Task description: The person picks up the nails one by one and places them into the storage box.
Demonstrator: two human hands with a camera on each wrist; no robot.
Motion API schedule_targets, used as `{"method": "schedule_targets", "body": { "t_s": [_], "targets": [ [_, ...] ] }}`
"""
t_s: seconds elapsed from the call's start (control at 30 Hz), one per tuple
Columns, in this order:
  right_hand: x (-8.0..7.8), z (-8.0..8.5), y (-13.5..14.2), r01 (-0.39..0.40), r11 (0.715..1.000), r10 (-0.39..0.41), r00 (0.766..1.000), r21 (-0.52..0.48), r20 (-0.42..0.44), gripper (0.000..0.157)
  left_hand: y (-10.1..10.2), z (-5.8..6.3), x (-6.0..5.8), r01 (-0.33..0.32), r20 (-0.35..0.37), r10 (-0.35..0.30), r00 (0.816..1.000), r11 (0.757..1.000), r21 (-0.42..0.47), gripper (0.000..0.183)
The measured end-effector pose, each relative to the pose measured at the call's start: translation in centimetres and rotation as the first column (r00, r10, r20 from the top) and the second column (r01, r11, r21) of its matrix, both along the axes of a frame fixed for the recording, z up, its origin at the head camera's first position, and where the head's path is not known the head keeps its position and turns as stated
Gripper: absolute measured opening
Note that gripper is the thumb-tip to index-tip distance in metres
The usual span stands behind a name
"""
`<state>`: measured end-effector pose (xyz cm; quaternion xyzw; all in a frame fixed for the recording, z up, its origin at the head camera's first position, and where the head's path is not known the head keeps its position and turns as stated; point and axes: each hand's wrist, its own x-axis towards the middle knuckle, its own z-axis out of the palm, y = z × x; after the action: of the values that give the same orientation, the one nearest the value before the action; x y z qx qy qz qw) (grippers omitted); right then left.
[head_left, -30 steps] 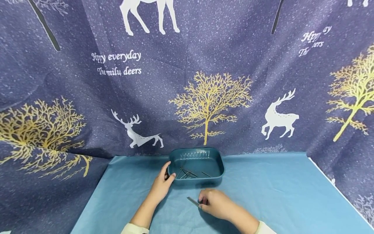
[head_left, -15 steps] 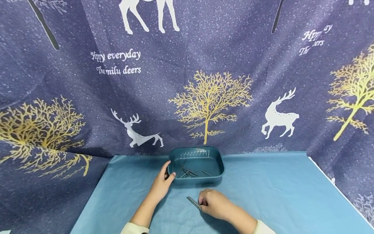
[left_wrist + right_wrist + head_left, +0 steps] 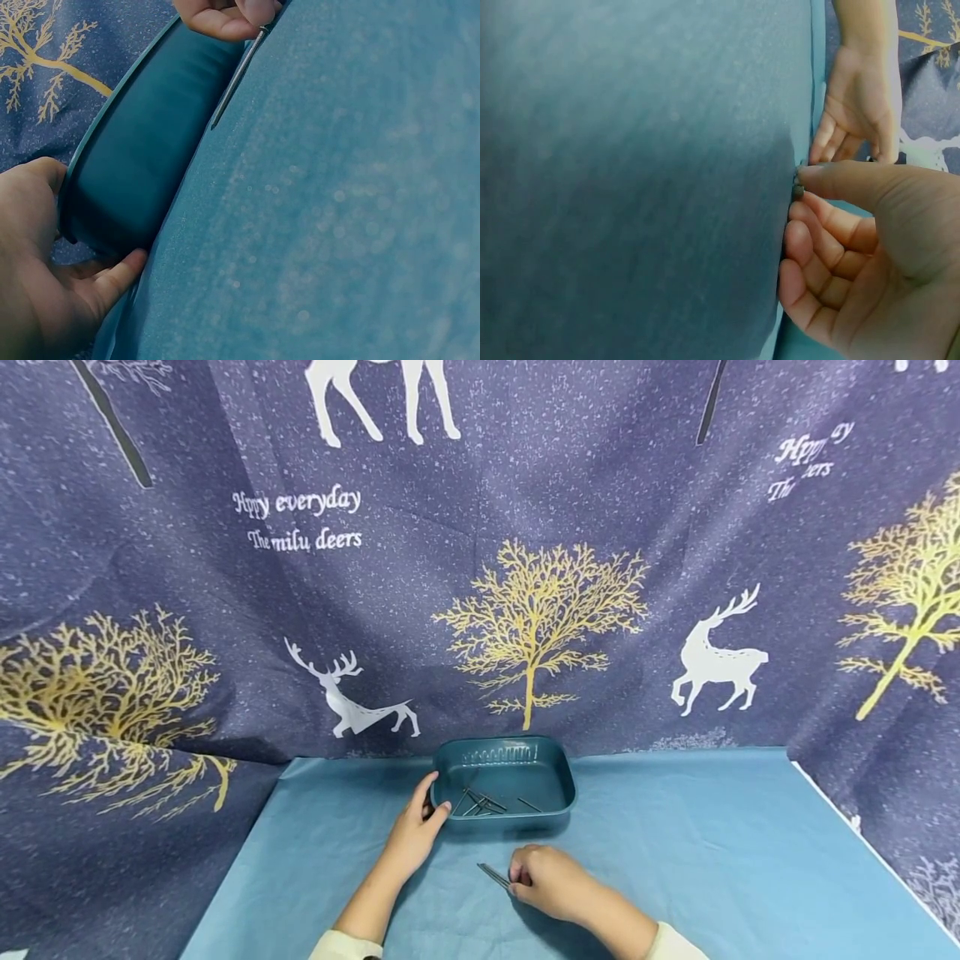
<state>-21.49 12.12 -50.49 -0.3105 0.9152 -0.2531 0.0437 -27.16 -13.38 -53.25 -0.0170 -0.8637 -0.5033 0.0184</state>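
Near the back of the table stands a dark teal rectangular container (image 3: 501,823), with several thin metal nails (image 3: 483,802) lying loose in its left front part and one apart to the right. My left hand (image 3: 415,833) grips the container's left end, thumb at the front and fingers along the side. In front of the container, just over the cloth, my right hand (image 3: 553,883) pinches a small bunch of long nails (image 3: 493,875) between thumb and fingers. Their points face the upper left. The left wrist view shows a nail's shaft (image 3: 238,79); fingertips hide how many are held.
A light blue cloth (image 3: 720,852) covers the table on both sides of the hands. Right behind the container hangs a dark blue curtain (image 3: 600,693) printed with deer and trees, which also runs along the left and right sides.
Both hands stay almost in place. The nails in my right hand looked slightly fanned half a second ago and now lie closer together.
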Motion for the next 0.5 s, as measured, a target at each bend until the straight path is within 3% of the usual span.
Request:
{"method": "schedule_targets", "body": {
  "t_s": [0.5],
  "targets": [
    [0.09,0.06,0.09,0.015,1.0,-0.015,1.0,-0.006,0.017,0.016,0.07,0.13,-0.03,-0.006,0.001,0.006,1.0,1.0,0.005,0.062]
  ]
}}
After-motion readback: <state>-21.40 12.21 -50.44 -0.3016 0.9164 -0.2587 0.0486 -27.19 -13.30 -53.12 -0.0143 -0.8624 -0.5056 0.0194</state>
